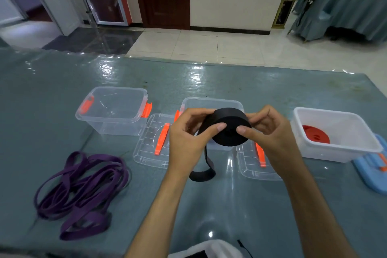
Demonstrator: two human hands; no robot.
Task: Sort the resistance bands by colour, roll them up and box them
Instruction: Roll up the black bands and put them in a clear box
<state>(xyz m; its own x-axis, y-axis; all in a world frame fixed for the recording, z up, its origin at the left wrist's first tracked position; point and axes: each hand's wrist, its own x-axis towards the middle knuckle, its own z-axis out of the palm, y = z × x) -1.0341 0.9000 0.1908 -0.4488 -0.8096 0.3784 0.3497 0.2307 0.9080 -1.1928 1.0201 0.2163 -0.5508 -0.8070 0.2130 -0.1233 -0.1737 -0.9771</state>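
- Rolling is the step in hand: both hands are holding a black band roll (229, 126) up in the air, above the tabletop (240, 205).
- The left hand (189, 138) is curling its fingers over the top of the roll, and its thumb is pressing on the near flat side.
- The right hand (270, 132) is gripping the other side the same way, with its thumb on the flat face too.
- A short black tail (204, 168) is hanging down from the roll, and its end is lying on the tabletop, so the roll is probably not finished.
- The next move likely calls for winding that tail in tight, then putting the roll in the middle clear box (211, 102) just behind the hands.
- The white box (335, 134) on the right is holding a red roll (316, 134).
- The left clear box (113, 111) looks empty.
- The purple bands (81, 192) are lying loose in a heap on the left, not yet rolled.
- Two clear lids (150, 148) are lying flat in front of the boxes.
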